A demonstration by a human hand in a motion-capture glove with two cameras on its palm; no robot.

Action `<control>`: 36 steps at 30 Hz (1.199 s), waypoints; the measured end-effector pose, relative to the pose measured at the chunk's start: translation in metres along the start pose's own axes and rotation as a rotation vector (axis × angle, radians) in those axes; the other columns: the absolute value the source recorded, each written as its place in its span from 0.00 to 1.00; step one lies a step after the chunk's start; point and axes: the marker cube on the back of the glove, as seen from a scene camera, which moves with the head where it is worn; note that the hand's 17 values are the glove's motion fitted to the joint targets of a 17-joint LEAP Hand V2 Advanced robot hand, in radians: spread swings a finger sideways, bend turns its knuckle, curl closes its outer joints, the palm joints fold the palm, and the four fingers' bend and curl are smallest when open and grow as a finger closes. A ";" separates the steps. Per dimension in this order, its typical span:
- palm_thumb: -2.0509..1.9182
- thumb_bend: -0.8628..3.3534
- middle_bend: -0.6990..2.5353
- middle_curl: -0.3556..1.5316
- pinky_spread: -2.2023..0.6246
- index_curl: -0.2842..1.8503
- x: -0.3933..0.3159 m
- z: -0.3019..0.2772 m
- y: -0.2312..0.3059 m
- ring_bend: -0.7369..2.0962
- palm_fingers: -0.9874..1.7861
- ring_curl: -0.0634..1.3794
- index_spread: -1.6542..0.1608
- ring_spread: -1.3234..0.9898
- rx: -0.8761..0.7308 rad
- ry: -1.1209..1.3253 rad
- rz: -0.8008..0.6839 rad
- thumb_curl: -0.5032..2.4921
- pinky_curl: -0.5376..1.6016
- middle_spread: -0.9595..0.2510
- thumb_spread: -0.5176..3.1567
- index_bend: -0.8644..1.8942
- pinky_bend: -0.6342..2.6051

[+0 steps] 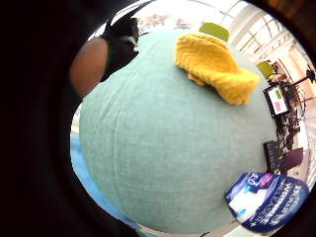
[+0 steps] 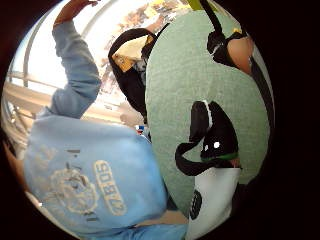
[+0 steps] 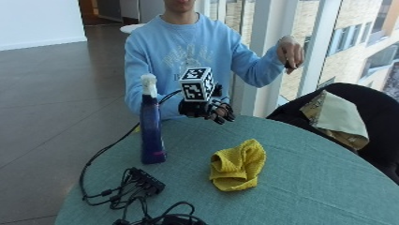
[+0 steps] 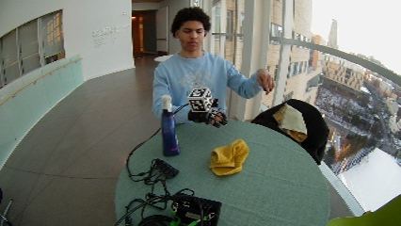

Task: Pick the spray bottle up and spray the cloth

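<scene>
Spray bottle: the blue spray bottle (image 3: 151, 123) stands upright on the surface (image 3: 299, 183), with its white trigger head at the top – it is untouched, so the pick-up has not begun yet.

Cloth: the yellow cloth (image 3: 237, 165) lies crumpled on the surface near the spray bottle, on the side away from the cables. It is apart from the bottle, probably so that the spray can be aimed at it without moving it.

Right hand: the gloved right hand (image 3: 207, 108) is in the air above the surface edge nearest the person, just beside the top part of the spray bottle but not touching it. The back of the hand is turned upward and the palm looks down to the surface; both palm views show mostly green surface, and the cloth shows in the little finger side view (image 1: 215, 66).

Fingers: they hang loosely curled and grasp nothing – a released, waiting pose.

Other hand: the bare hand (image 3: 291, 51) is lifted high, well apart from the spray bottle, and it takes no part.

Next move, as I judge: the right hand must travel sideways to the spray bottle and take it at the neck, so that one finger reaches the trigger.
</scene>
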 end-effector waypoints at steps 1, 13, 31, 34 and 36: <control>0.66 0.29 0.32 0.24 0.82 0.18 0.000 0.000 -0.001 0.35 0.63 0.08 0.82 0.57 -0.002 0.002 0.001 0.21 0.28 0.76 0.24 0.45 0.27; 0.69 0.30 0.31 0.31 0.85 0.26 0.007 -0.002 -0.023 0.34 0.61 0.17 0.74 0.56 -0.027 0.046 -0.014 0.25 0.34 0.73 0.38 0.44 0.26; 0.69 0.27 0.29 0.35 0.86 0.28 0.006 0.004 -0.035 0.33 0.60 0.21 0.71 0.56 -0.079 0.066 -0.010 0.28 0.37 0.73 0.45 0.38 0.25; 0.68 0.26 0.28 0.35 0.86 0.28 0.004 -0.001 -0.020 0.33 0.59 0.21 0.70 0.57 -0.071 0.091 -0.006 0.27 0.37 0.73 0.45 0.37 0.26; 0.68 0.26 0.28 0.35 0.86 0.28 0.002 -0.007 -0.006 0.33 0.59 0.21 0.70 0.57 -0.053 0.108 -0.002 0.27 0.37 0.73 0.45 0.37 0.25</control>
